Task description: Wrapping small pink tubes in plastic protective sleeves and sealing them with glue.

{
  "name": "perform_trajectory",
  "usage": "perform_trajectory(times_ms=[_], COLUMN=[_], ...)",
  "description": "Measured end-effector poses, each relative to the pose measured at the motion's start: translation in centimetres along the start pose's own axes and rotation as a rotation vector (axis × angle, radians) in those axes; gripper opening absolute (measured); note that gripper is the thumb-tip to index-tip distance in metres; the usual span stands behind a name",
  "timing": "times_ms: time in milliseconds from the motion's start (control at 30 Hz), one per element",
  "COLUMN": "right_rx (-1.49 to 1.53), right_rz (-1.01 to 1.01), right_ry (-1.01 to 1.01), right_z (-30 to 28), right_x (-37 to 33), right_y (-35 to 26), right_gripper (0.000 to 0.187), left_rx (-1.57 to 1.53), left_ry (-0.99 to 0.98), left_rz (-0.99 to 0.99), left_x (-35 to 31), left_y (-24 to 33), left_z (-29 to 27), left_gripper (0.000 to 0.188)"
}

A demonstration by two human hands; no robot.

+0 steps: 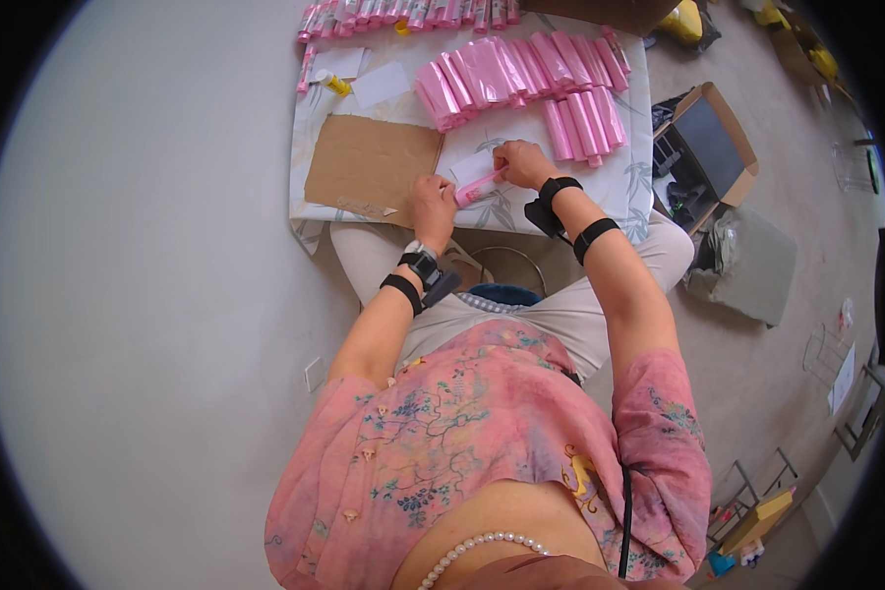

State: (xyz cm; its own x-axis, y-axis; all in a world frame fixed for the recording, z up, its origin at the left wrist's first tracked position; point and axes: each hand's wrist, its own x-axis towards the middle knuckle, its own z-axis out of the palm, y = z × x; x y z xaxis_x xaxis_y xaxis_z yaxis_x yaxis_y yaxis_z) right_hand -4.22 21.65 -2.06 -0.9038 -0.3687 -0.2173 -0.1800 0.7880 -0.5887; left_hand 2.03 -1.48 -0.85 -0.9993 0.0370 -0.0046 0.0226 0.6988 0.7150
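Observation:
A slim pink plastic roll lies slanted near the table's front edge, between my two hands. My left hand has its fingers closed at the roll's lower left end. At the upper right end, my right hand pinches it with bent fingers. Behind the roll a white paper slip lies on the patterned tablecloth. To the left, next to my left hand, is a flat brown cardboard sheet. Several pink plastic rolls are lined up just beyond my right hand.
A longer row of pink rolls stretches across the table's far right, and labelled rolls line the back edge. A glue stick and white papers lie back left. An open carton stands on the floor at right.

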Motion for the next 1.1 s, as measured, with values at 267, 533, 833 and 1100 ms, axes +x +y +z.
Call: perform_trajectory(times_ms=[267, 533, 833, 1100], right_rx=[0.042, 0.066, 0.182, -0.119], right_rz=[0.021, -0.021, -0.136, -0.357], right_ry=[-0.039, -0.032, 0.135, 0.459], right_z=[-0.3, -0.3, -0.3, 3.5], right_x=[0.5, 0.7, -2.2, -7.7], right_y=[0.2, 0.6, 0.2, -3.8], right_gripper=[0.024, 0.024, 0.014, 0.042], left_rx=[0.246, 0.249, 0.153, 0.136], left_ry=[0.044, 0.091, 0.084, 0.061], left_rz=[0.623, 0.607, 0.579, 0.565], left_x=[-1.9, -2.2, -1.9, -1.8], left_y=[2.9, 1.4, 1.3, 1.1], left_z=[1.5, 2.1, 1.8, 1.5], left_gripper=[0.033, 0.038, 0.038, 0.038])
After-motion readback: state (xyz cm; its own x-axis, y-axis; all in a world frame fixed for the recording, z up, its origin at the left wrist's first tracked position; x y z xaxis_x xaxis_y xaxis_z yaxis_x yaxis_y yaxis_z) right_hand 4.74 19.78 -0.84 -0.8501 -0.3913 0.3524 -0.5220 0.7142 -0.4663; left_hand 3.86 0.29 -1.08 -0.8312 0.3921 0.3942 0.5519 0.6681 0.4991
